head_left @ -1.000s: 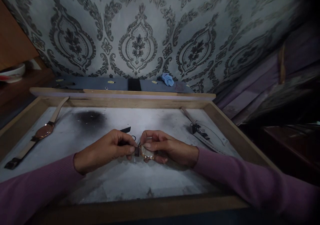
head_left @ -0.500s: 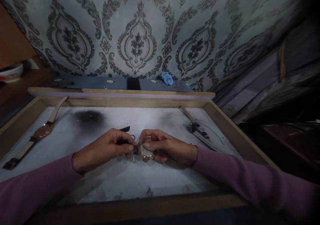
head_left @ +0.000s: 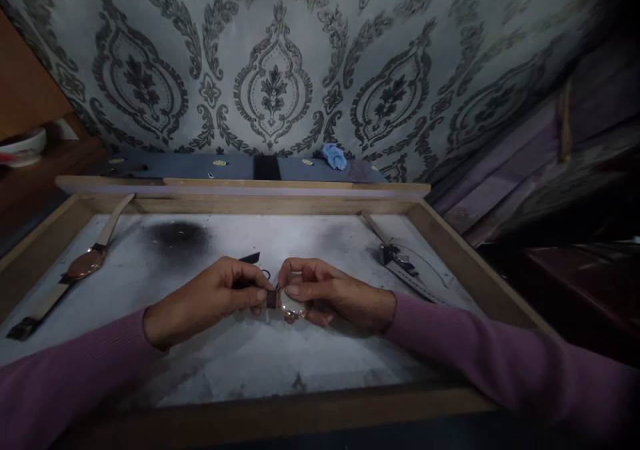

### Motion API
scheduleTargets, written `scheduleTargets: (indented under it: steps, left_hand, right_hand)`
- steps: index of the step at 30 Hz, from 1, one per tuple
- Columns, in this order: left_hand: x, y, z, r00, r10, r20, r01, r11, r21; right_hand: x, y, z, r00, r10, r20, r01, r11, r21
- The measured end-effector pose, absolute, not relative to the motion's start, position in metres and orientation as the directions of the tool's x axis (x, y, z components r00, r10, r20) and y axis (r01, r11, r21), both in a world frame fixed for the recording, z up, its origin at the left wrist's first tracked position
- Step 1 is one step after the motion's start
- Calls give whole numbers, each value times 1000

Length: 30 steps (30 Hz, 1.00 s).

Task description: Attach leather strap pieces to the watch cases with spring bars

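Watch case (head_left: pixel 294 306) in right hand (head_left: pixel 336 293) fingertip grip, strap (head_left: pixel 271 299) in left hand (head_left: pixel 215 295).

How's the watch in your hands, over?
Left hand pinching dark strap. Right hand holding gold-rimmed watch. Dark strip beyond left hand, seemingly not blocking.

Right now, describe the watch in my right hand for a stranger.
Below the patterned wall sits a wooden tray. Near its middle, your right hand grips a round, gold-rimmed watch. Unlike the coppery watch lying left, its disc looks pale.
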State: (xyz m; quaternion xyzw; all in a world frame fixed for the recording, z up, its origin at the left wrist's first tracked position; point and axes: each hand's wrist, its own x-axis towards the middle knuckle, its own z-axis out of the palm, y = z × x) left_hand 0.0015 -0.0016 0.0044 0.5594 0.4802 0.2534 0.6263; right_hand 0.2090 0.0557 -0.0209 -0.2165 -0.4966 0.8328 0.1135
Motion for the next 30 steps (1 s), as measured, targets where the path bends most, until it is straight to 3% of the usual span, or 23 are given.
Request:
scheduleTargets:
  steps: [8, 17, 30]
  left_hand:
    - [2, -2, 6, 428, 864, -265, 214, 189, 959]
    - [-2, -4, 8, 407, 879, -247, 272, 142, 952]
    - [-3, -2, 8, 358, 909, -215, 261, 123, 957]
  right_hand:
    - [209, 50, -15, -864, 448, -231, 19, -431, -902]
    - [213, 50, -6, -834, 538, -124, 17, -198, -980]
    - [217, 41, 3, -820, 569, -68, 116, 50, -992]
